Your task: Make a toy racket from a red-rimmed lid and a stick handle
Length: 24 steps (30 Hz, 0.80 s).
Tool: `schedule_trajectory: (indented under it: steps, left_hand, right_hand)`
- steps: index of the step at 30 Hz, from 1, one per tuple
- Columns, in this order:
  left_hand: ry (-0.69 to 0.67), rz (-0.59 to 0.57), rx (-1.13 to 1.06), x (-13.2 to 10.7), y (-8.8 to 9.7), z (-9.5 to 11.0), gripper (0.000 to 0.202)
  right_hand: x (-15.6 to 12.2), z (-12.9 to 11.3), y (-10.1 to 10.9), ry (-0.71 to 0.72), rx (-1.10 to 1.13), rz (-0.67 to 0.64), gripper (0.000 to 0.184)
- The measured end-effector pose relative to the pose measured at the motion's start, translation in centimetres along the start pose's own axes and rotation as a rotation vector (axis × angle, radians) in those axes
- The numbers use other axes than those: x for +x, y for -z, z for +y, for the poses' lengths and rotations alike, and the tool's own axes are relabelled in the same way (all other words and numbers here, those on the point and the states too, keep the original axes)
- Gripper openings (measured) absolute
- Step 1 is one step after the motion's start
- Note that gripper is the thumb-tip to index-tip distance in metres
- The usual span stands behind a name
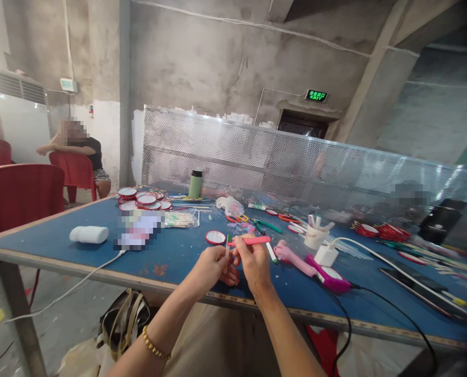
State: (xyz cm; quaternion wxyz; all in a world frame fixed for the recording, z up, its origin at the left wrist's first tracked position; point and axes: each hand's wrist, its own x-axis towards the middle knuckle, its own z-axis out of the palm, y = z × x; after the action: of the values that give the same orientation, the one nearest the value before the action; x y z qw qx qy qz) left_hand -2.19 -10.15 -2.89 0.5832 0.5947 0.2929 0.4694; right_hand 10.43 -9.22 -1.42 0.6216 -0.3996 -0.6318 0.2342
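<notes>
My left hand (212, 263), a gold bead bracelet on its wrist, pinches a thin, pale stick (228, 250) with a green top, held upright over the table's front edge. My right hand (255, 262) is closed around a pinkish-red pen-like tool (259, 240). The tool points left, and its end meets or nearly meets the stick; exact contact is too small to tell. Just behind the hands lies a round white disc with a red rim (215, 237). A white pen with a green end (271, 253) rests right of my right hand.
On the blue table (111, 262) are a white bottle (89, 234), stacked red-rimmed discs (146, 199), a green flask (195, 184), green-handled pliers (270, 226), a paper cup with pens (315, 235) and a corded magenta device (330, 275). A perforated metal screen (218, 152) stands behind. A person (80, 149) sits far left.
</notes>
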Motion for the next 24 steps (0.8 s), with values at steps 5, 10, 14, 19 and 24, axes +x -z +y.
schedule_trajectory:
  steps: [5, 10, 14, 19, 24]
  left_hand:
    - [0.004, -0.001, 0.006, -0.03, -0.01, 0.13, 0.028]
    - [0.007, 0.006, -0.002, -0.11, -0.08, 0.35, 0.028]
    - [0.008, 0.001, -0.007, -0.08, -0.06, 0.2, 0.028]
    - [0.003, -0.002, -0.001, 0.07, 0.04, -0.14, 0.028]
    - [-0.003, -0.003, 0.001, 0.09, 0.07, -0.27, 0.027]
  right_hand:
    - [0.01, 0.09, 0.03, 0.002, -0.018, -0.008, 0.032]
    - [0.04, -0.05, 0.03, -0.003, -0.022, -0.001, 0.032]
    - [0.02, -0.03, 0.02, -0.012, -0.019, -0.006, 0.032]
    - [-0.09, -0.23, 0.0, -0.022, -0.011, 0.004, 0.031]
    - [-0.1, -0.32, 0.01, -0.028, -0.025, -0.008, 0.03]
